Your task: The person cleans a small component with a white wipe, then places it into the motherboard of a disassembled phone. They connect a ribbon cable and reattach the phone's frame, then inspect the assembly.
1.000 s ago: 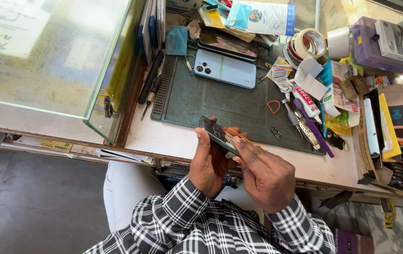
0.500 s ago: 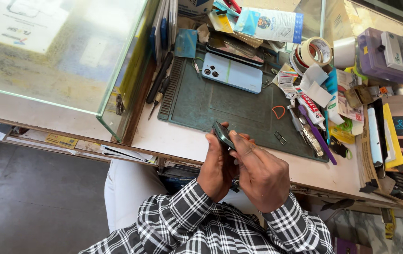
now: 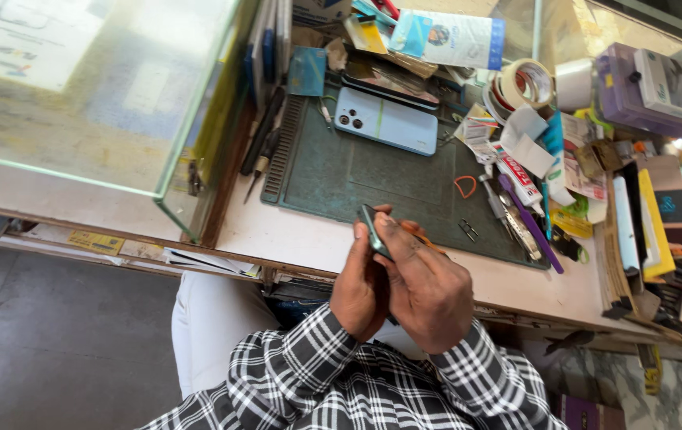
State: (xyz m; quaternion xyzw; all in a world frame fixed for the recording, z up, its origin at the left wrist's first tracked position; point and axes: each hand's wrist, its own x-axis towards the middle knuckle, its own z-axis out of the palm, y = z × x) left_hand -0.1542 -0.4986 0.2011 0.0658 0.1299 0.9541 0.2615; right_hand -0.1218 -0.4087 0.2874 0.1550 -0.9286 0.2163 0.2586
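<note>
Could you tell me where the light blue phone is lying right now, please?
In the head view, the light blue phone lies face down at the far edge of the green mat, above both hands, left of the tape rolls.

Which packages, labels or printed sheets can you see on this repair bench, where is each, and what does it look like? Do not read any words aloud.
Printed packet: back of the bench, flat rectangle, white and blue with a small picture.
Purple box: far right, rectangular, with a white carton on top.
Small tube: right of the green mat, white with red print.
Yellow label: front edge of the bench, small strip.
</note>
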